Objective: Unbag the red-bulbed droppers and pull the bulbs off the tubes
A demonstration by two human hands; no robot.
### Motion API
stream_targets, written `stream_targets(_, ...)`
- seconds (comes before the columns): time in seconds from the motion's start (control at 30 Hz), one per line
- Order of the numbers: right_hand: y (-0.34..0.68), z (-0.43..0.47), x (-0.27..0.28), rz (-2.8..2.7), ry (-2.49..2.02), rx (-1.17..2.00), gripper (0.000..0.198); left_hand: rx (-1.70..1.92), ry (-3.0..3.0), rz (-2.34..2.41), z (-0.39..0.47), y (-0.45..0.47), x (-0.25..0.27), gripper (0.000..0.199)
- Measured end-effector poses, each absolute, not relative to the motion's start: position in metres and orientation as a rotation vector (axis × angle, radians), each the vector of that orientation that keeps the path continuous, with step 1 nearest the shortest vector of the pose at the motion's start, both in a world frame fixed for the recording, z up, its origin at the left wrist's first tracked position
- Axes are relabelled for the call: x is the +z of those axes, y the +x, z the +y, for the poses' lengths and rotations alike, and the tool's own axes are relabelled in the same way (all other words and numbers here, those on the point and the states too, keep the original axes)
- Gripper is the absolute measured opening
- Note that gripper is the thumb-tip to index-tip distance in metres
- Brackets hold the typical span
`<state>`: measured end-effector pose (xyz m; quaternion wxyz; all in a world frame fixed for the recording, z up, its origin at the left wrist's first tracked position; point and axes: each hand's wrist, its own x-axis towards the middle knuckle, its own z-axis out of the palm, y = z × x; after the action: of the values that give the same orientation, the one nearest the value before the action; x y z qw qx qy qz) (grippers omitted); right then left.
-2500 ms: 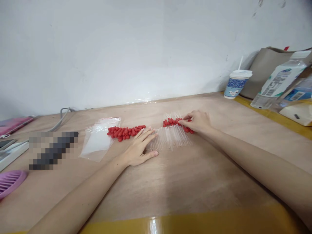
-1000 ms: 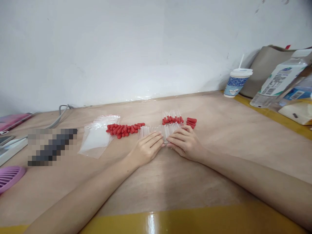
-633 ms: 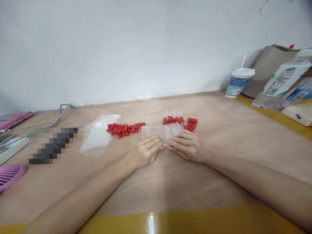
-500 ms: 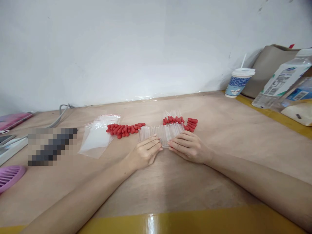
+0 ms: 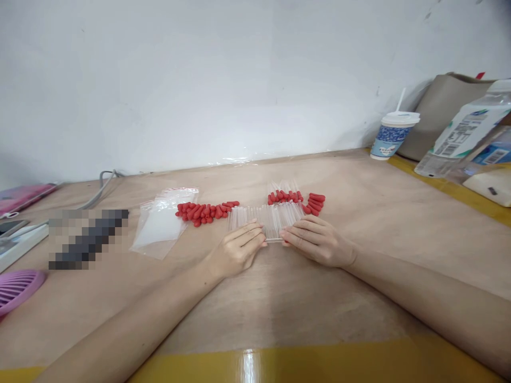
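My left hand [image 5: 241, 247] is closed, its thumb and fingers pinching a clear glass dropper tube [image 5: 274, 241] that lies crosswise between both hands. At the tube's right end my right hand [image 5: 317, 242] grips a red rubber dropper bulb [image 5: 285, 242], mostly hidden under its fingers. Whether the tube's end sits inside the bulb cannot be seen. Just beyond the hands lies a row of loose glass tubes [image 5: 275, 218], side by side. A pile of red bulbs [image 5: 205, 211] is to their left. Behind the row are several tubes with red bulbs [image 5: 285, 196]; more red bulbs [image 5: 315, 202] lie at the right.
Clear zip bags [image 5: 159, 229] lie left of the bulb pile, with a blurred dark object [image 5: 88, 239] and a purple fan [image 5: 18, 290] farther left. A paper cup [image 5: 393, 135], a plastic bottle [image 5: 463, 130] and a grey bag [image 5: 429, 114] stand back right. A wall [image 5: 247, 80] bounds the table.
My right hand has shifted slightly right, away from the left, and more of the glass tube shows between them. The left hand keeps its grip in nearly the same place.
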<state>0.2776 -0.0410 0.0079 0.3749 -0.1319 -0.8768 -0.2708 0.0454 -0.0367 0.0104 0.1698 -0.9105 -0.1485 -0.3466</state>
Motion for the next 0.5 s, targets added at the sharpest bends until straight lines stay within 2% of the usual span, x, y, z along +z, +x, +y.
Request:
stream_targets(0.13,0.288,-0.038,0.006,-2.222,-0.350,-0.682,0.025,-1.007,-2.561,-0.462,-0.035,0.039,0.009,0.014)
stream_targets(0.27,0.311,-0.027,0.005,-2.018,-0.699,-0.588,0.020,-1.117,-2.415,-0.733,-0.027,0.024,0.012,0.014)
stream_targets(0.37,0.327,-0.015,0.004,-1.879,-0.990,-0.404,0.015,-1.147,-2.331,-0.988,-0.019,0.019,0.015,0.015)
stream_targets(0.5,0.343,0.003,0.001,-1.704,-1.219,-0.182,0.024,-1.105,-2.323,-1.125,-0.011,0.021,0.017,0.026)
